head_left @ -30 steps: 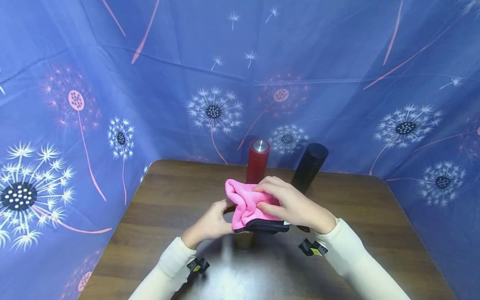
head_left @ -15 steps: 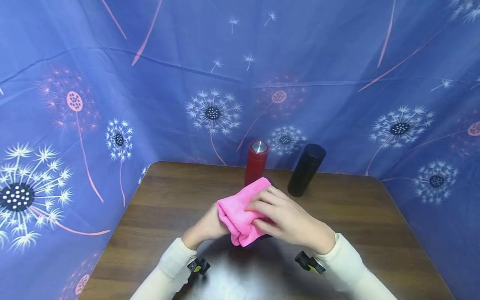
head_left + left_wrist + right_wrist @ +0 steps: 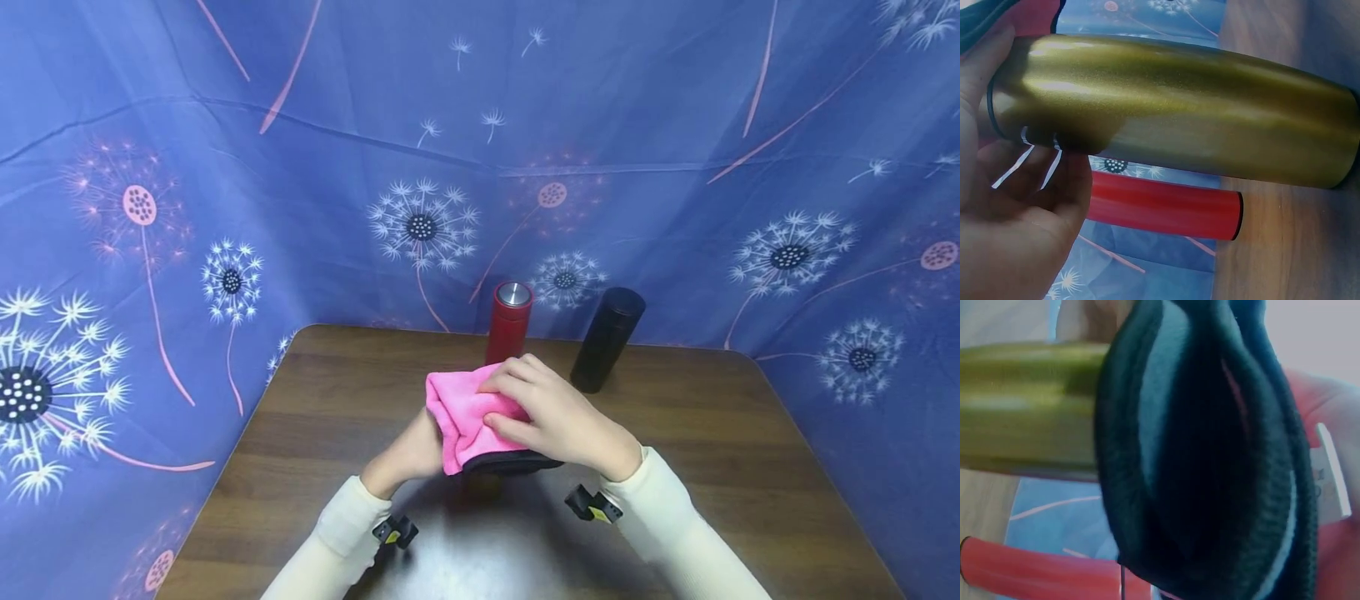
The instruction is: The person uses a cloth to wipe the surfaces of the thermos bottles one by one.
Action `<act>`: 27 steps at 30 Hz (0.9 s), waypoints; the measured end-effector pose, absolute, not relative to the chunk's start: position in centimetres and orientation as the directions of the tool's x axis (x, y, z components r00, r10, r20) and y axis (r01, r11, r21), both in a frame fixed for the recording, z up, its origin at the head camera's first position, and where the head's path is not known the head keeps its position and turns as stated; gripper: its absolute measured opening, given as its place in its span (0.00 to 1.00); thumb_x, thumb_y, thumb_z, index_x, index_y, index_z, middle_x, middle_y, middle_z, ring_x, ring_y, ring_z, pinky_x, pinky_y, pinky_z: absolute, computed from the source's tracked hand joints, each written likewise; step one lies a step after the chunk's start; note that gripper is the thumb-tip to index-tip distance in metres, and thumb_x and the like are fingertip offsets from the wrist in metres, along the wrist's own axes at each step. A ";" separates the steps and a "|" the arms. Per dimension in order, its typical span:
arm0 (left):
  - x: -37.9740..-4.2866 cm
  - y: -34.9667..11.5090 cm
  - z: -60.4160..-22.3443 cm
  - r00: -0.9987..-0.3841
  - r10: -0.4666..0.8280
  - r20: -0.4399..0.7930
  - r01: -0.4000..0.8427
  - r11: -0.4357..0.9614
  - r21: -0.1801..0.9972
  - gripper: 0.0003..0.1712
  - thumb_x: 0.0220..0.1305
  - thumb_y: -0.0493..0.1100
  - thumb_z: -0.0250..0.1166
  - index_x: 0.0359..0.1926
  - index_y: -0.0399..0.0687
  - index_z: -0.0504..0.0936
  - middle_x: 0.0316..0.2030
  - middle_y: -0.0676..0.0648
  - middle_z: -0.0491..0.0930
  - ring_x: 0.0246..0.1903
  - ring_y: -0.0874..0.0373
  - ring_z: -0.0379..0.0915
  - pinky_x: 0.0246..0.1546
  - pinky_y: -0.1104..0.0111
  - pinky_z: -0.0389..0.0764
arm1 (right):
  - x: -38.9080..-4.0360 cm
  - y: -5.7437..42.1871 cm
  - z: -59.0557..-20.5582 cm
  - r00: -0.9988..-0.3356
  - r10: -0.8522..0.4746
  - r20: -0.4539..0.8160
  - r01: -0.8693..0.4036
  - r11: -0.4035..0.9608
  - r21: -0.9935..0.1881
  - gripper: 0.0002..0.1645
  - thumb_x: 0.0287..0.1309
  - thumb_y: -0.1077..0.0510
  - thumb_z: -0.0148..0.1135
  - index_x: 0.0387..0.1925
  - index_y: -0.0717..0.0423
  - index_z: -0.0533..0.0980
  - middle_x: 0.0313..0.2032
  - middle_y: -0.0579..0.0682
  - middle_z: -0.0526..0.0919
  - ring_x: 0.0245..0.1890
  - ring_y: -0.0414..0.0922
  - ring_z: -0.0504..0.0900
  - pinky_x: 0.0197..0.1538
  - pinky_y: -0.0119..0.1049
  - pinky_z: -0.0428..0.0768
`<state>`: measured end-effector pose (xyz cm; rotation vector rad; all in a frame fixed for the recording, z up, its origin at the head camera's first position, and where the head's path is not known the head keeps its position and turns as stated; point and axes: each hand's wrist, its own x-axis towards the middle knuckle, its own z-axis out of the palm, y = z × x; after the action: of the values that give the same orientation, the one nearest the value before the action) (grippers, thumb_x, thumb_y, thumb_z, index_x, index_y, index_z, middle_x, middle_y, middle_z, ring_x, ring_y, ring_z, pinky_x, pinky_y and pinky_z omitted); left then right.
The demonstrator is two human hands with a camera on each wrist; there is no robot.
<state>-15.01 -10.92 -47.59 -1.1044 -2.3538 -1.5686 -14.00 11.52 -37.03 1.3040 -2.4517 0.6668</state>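
My left hand (image 3: 408, 454) grips a gold thermos bottle (image 3: 1179, 112) near its top end, with fingers curled round it in the left wrist view. Over that top lies a folded pink cloth (image 3: 468, 408) with a dark trim, and the bottle is mostly hidden beneath it in the head view. My right hand (image 3: 558, 417) holds the cloth from above, its fingers and thumb pressed into the pink side. The right wrist view shows the cloth's dark folded edge (image 3: 1197, 456) against the bottle and a small white tag (image 3: 1332, 481).
Behind the hands a red thermos (image 3: 510, 325) with a silver lid stands on the brown wooden table (image 3: 337, 367). To its right is a black thermos (image 3: 609, 337). A blue curtain (image 3: 315, 208) with dandelion prints surrounds the table's back and sides.
The cloth has turned and shifted left on the bottle's top under my right hand. Its dark edge dipped out of sight, then came back. My left hand stays nearly in place.
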 end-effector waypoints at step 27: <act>-14.7 -10.3 -47.2 -0.745 0.524 0.412 0.598 0.251 0.761 0.40 0.46 0.53 0.83 0.60 0.51 0.78 0.50 0.58 0.80 0.49 0.63 0.77 0.48 0.67 0.80 | -11.1 16.8 -40.6 -0.743 -0.387 0.546 -0.668 0.475 -0.573 0.23 0.53 0.70 0.70 0.49 0.50 0.78 0.42 0.41 0.78 0.39 0.40 0.78 0.43 0.37 0.84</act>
<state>-14.67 -10.25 -47.16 -1.0900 -2.4254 -1.5292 -11.05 16.82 -40.59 0.8890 -2.3848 1.1496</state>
